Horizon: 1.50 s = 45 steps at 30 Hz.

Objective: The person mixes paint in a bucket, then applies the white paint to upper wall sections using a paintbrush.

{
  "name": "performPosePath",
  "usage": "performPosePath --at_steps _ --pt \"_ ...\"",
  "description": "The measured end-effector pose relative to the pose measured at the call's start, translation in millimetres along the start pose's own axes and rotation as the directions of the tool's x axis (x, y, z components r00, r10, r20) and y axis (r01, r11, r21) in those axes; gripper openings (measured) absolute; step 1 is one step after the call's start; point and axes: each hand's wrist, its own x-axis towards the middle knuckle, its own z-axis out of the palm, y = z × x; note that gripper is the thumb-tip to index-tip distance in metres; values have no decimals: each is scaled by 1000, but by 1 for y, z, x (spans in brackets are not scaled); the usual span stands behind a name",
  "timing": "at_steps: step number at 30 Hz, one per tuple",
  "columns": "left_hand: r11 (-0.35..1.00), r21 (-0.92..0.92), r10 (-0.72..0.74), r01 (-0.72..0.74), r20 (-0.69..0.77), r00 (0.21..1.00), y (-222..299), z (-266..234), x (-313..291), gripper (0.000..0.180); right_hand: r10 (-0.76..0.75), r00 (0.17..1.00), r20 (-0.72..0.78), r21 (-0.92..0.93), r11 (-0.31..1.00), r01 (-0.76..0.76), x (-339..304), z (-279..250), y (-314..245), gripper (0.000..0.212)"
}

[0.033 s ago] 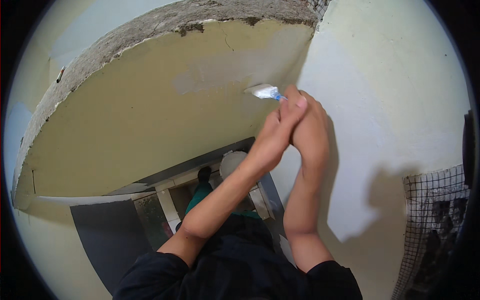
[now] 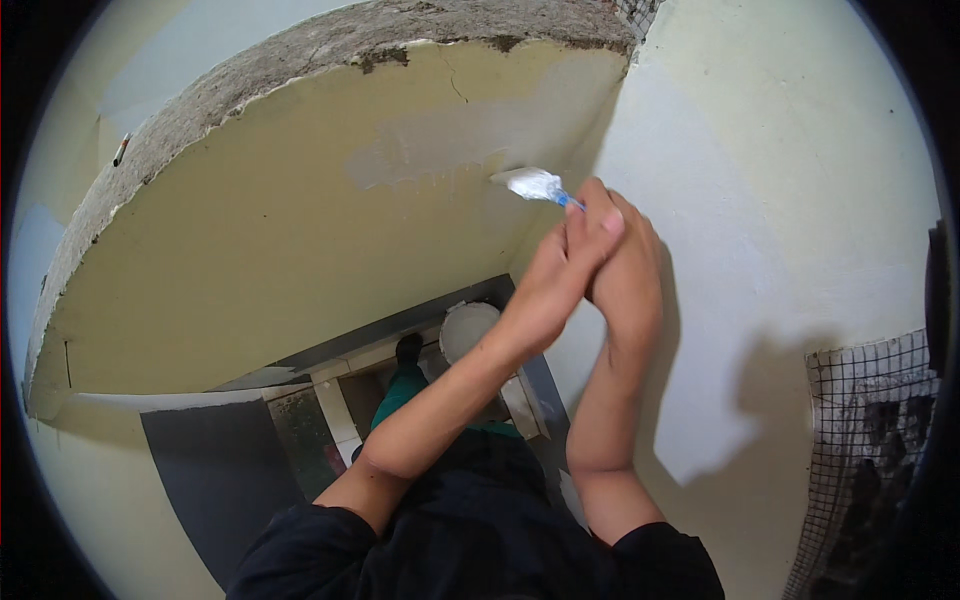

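Observation:
A paintbrush (image 2: 535, 183), its head thickly coated in white, points left against or very near the yellowish wall (image 2: 250, 260); I cannot tell whether it touches. Its blue handle end runs into my two hands, clasped together. My right hand (image 2: 630, 255) is closed around the handle, most of which is hidden. My left hand (image 2: 560, 275) wraps against the right one, its thumb over the fingers; whether it also grips the handle is hidden. Left of the brush lies a wet-looking greyish patch (image 2: 420, 145) with drips below it.
Rough bare concrete (image 2: 300, 60) edges the wall's top, with a small pen-like stick (image 2: 121, 150) on it. At right rises a pale wall (image 2: 720, 250) with wire mesh (image 2: 870, 380) low down. A round whitish bucket (image 2: 468, 330) stands below, near my foot (image 2: 408, 348).
Both hands and the brush have shifted slightly right and a little down in the picture. The bucket shows more beside my left forearm.

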Motion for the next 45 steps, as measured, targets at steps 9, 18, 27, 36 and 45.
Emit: performPosePath --at_steps 9,18,27,36,45 --pt "970 161 -182 182 -13 983 -65 -45 -31 76 173 984 48 792 594 -143 -55 97 69 31" --pt "938 328 5 115 -345 939 -124 -102 -12 73 99 919 382 924 -60 -377 -42 176 85 32" --pt "917 146 -295 371 -378 878 -166 -113 -46 73 267 857 440 894 -45 -445 -106 223 115 31" --pt "926 15 -355 377 -305 884 -124 -94 -54 62 449 766 460 825 105 -556 -106 196 88 21" --pt "977 26 -198 213 -273 941 -48 -63 -50 53 314 877 364 847 281 -452 -54 137 38 22"
